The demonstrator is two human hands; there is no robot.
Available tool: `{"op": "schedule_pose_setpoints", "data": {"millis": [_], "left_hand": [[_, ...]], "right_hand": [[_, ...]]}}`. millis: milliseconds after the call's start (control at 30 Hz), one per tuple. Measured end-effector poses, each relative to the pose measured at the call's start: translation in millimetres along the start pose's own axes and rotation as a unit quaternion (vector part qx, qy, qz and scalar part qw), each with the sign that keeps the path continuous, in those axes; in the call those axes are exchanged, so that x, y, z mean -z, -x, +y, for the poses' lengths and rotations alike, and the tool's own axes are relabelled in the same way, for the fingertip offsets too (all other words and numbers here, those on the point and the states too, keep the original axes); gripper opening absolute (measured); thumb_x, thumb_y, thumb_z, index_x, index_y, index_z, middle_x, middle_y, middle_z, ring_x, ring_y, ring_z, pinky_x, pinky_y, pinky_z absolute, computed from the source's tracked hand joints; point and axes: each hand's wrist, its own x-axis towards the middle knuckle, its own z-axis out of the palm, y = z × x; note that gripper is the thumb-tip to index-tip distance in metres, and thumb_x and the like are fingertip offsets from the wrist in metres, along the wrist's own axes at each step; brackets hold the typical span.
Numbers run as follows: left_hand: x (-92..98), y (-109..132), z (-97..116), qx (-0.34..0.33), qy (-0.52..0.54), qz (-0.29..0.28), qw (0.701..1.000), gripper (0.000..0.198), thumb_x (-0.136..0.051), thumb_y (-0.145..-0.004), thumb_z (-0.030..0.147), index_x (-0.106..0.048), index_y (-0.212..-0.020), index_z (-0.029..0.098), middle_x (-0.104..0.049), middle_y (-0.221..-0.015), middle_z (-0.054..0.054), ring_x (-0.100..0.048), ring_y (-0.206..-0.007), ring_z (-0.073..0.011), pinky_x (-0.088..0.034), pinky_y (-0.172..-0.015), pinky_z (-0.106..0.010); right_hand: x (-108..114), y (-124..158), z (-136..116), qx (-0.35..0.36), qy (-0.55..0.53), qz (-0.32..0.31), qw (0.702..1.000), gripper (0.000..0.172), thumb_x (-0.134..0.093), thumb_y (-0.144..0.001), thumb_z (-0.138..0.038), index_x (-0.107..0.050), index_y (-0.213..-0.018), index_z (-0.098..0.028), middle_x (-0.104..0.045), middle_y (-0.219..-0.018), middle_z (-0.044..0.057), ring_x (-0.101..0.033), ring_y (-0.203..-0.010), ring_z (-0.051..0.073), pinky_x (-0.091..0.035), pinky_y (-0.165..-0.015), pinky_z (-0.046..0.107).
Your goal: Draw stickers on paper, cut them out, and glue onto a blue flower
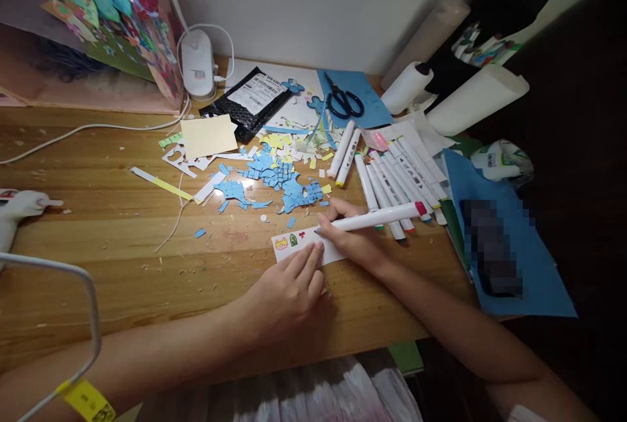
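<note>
On the near side of the blue scraps (274, 174), a paper strip (308, 238) is pressed by the loosely bent left hand (291, 285) and a white marker (382, 215) is gripped in the curled right hand (350, 240)

Reaches in from the lower left with the bare left arm (171, 347), laying the left grip (291, 288) back upward, with two fingers (304, 259) stretched forward and the rest bent. Slants in from the lower right with the bare right arm (455, 324), holding the right grip (361, 247) in a pinch, with thumb (330, 230) just beside the left fingertips.
</note>
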Motion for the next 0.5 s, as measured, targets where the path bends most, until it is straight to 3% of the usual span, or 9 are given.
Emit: {"op": "schedule_pose_setpoints", "data": {"millis": [500], "left_hand": [[-1.1,-0.2,0.5,-0.003,-0.004,0.002,1.0,0.024,-0.044,-0.087,0.024,-0.059,-0.08,0.007,-0.061,-0.113,-0.022,-0.059,-0.105,-0.0274,-0.049,-0.088,-0.033]], "right_hand": [[-0.1,-0.6,3.9,0.006,0.005,0.021,1.0,0.031,-0.054,-0.081,-0.027,-0.033,-0.059,-0.02,-0.034,-0.054,-0.006,-0.033,-0.051,0.009,-0.027,-0.048,0.023]]}}
